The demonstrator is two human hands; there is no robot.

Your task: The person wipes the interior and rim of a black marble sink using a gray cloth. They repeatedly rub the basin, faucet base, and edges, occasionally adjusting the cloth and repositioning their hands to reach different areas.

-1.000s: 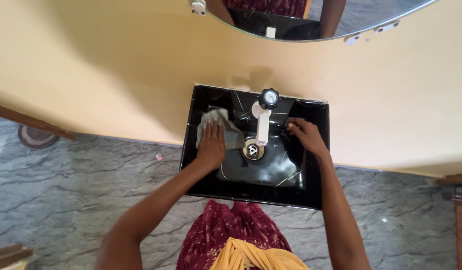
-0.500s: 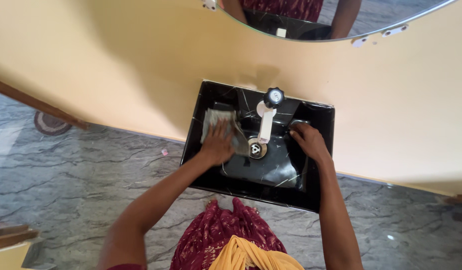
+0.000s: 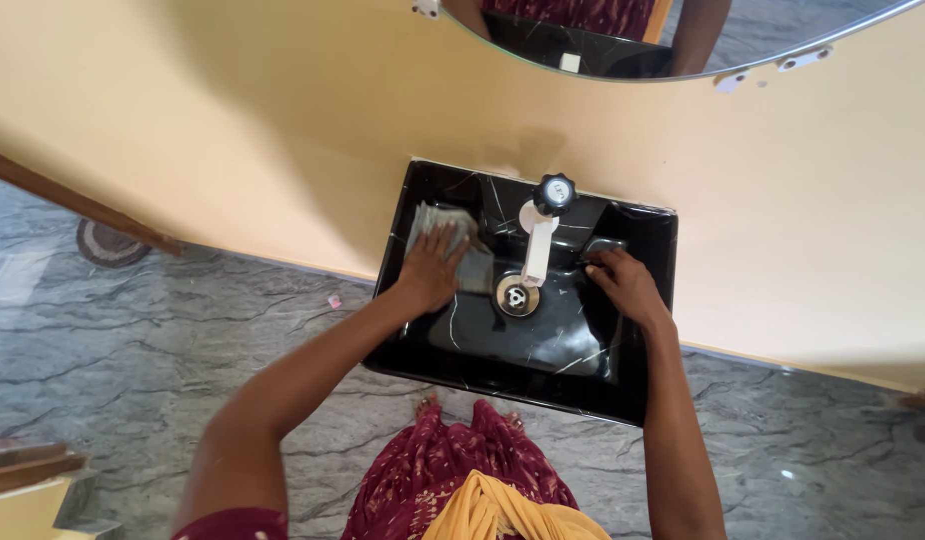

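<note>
A black marbled wash basin [image 3: 503,365] is fixed to a cream wall. My left hand [image 3: 429,268] presses flat on a grey cloth [image 3: 475,262] against the basin's back left inner wall. My right hand [image 3: 628,283] rests on the basin's right inner side, fingers curled near a small recess. Between the hands stands a white tap with a black knob [image 3: 554,192], its spout [image 3: 536,250] over the metal drain [image 3: 516,297].
A round mirror [image 3: 673,40] hangs on the cream wall [image 3: 283,130] above the basin. Grey marbled floor [image 3: 133,340] spreads below. A round floor drain cover [image 3: 111,243] lies at left, and a wooden edge [image 3: 23,470] shows at the bottom left.
My left hand has slid the cloth up toward the back left corner of the basin. My right hand stays on the right side. The view has shifted slightly.
</note>
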